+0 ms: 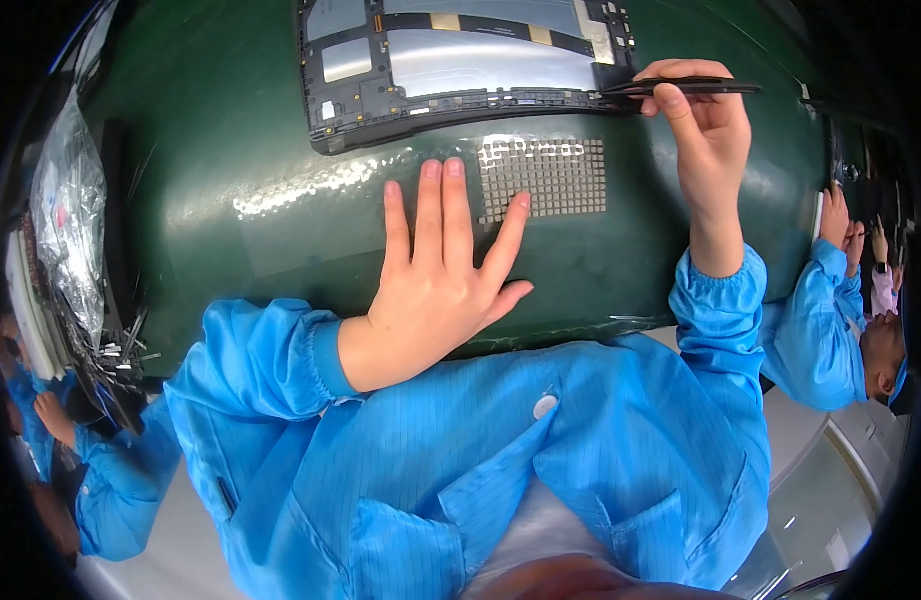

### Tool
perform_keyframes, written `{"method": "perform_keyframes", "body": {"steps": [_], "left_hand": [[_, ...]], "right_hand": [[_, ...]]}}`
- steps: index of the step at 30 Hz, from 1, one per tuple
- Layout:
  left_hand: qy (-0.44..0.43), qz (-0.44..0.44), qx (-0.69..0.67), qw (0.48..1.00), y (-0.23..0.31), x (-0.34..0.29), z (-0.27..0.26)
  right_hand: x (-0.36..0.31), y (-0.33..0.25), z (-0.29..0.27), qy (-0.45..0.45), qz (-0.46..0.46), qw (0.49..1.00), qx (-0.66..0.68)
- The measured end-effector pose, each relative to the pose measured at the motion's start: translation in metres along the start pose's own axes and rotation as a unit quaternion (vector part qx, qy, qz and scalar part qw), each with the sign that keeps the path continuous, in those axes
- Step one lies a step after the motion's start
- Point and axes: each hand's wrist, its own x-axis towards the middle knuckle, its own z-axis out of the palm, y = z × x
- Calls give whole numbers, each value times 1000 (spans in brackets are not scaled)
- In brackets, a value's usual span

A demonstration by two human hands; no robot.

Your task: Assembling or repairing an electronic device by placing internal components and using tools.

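My right hand (pixel 708 130) pinches a pair of black tweezers (pixel 715 86), their tips at the lower right corner of an opened tablet-like device (pixel 495 62). That device has a black frame, silver metal plates and a dark flat ribbon cable across it. My left hand (pixel 430 270) lies flat with fingers spread on the green work surface. Its index fingertip rests on a clear sheet carrying a grid of small grey square pads (pixel 555 180). To the left, the sheet's bare part shines with reflected light. What the tweezer tips grip, if anything, is too small to tell.
A clear plastic bag (pixel 70 200) lies along the left side of the green table (pixel 200 110), with a bundle of dark strips (pixel 120 355) beneath it. Co-workers in blue sit at the left (pixel 130 480) and the right (pixel 820 340).
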Motion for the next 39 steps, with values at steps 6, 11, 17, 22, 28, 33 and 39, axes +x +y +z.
{"method": "perform_keyframes", "body": {"steps": [6, 11, 17, 22, 28, 33, 39], "left_hand": [[16, 3, -6, 1000, 0, 1, 1], [2, -3, 9, 1000, 1, 0, -2], [4, 1, 8, 1000, 2, 1, -2], [4, 2, 8, 1000, 3, 1, -2], [-1, -7, 21, 1000, 2, 0, -4], [2, -7, 6, 1000, 3, 0, -1], [9, -11, -2, 1000, 3, -2, 3]], "right_hand": [[0, 1, 1, -10, -4, 1000, -3], [1, 0, 2, -16, -3, 1000, -24], [0, -1, -1, -15, -17, 999, -37], [0, 0, -2, -17, -19, 1000, -17], [2, -11, 7, -41, -55, 995, -78], [-19, -30, 35, -15, 39, 998, 46], [-43, -35, 74, -115, 164, 978, 61]]}}
